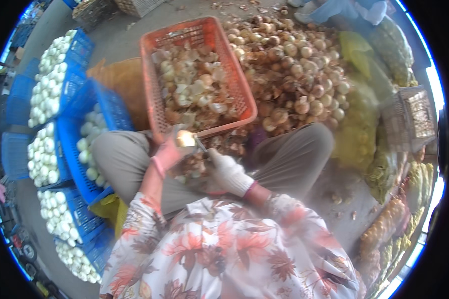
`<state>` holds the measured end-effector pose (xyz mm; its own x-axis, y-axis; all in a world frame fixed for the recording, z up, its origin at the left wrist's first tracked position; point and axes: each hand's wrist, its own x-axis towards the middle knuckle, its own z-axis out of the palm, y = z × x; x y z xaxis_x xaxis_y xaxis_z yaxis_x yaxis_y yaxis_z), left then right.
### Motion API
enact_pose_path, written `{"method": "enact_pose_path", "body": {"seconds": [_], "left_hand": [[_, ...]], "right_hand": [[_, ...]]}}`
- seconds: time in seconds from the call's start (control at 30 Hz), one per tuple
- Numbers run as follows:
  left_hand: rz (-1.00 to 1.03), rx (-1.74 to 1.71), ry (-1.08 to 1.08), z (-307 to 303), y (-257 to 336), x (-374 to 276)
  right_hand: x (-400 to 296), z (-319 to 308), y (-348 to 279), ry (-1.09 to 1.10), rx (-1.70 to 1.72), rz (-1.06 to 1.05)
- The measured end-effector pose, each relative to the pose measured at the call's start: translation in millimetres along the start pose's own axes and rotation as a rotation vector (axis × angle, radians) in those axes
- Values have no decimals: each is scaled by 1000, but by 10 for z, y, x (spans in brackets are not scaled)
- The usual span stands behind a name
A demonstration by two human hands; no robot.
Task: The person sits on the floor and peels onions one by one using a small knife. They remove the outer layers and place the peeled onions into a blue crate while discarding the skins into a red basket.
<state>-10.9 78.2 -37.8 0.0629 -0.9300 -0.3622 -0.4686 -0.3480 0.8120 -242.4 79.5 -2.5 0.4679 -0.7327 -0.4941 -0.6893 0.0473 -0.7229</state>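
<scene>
An onion [186, 138] sits in my left hand [171, 151], which wears a pink glove with a greyish finger area. My right hand [230, 172], in a white knitted glove, grips a small knife [201, 144] whose blade meets or nearly meets the onion's right side. Just beyond both hands stands a red plastic crate [249, 112] holding onion skins and scraps [194, 88]. Loose skins [194, 164] also lie between my knees, below the hands. My fingers partly hide the onion and the knife handle.
A large heap of unpeeled onions [303, 71] spreads beyond my right knee. On the left, a blue crate [82, 179] holds peeled onions, with more filled blue crates [69, 82] behind it. Mesh sacks [359, 127] and a pale plastic crate [415, 116] line the right. Part of a person [329, 13] shows at top right.
</scene>
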Motion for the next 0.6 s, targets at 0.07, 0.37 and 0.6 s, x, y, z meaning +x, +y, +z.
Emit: {"method": "enact_pose_path", "body": {"seconds": [0.07,0.37,0.6], "left_hand": [[104,56,131,88,-343,25],[99,314,182,117,162,-78],[-81,-379,67,41,-122,62]], "right_hand": [[27,69,-6,-4,-4,-21],[-42,-152,-153,-29,29,-58],[-157,-150,-52,54,-70,-181]]}}
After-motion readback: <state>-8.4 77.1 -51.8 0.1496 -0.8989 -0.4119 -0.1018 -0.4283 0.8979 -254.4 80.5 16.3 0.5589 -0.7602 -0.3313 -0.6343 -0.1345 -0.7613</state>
